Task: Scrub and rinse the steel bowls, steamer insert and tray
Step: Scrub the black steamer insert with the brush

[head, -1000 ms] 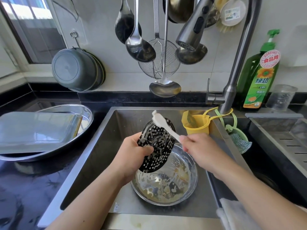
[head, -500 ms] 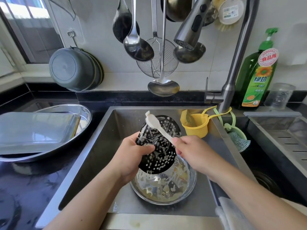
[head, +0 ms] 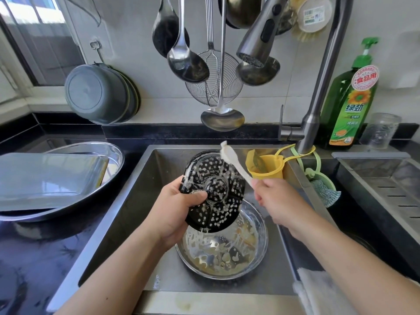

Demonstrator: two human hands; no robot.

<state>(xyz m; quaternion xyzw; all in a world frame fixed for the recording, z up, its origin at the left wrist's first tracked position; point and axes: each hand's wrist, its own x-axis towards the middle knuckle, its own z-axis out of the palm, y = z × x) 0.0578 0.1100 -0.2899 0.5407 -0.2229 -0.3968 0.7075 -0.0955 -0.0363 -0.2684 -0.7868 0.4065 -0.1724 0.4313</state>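
The left hand [head: 175,210] holds the black steamer insert [head: 213,192] up over the sink [head: 127,214], fingers curled on its edge. The right hand [head: 272,198] grips a white brush [head: 234,162] touching its top. A soapy bowl [head: 256,253] sits below. A tray [head: 50,178] lies on the bench [head: 34,258].

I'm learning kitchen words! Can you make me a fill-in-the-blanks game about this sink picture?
1. The left hand holds the black steamer insert, which is full of little ____.
2. The right hand holds a white ____.
3. Below the insert, a soapy steel bowl sits in the ____.
4. The dish soap bottle by the tap is ____.

Missing words: holes; brush; sink; green
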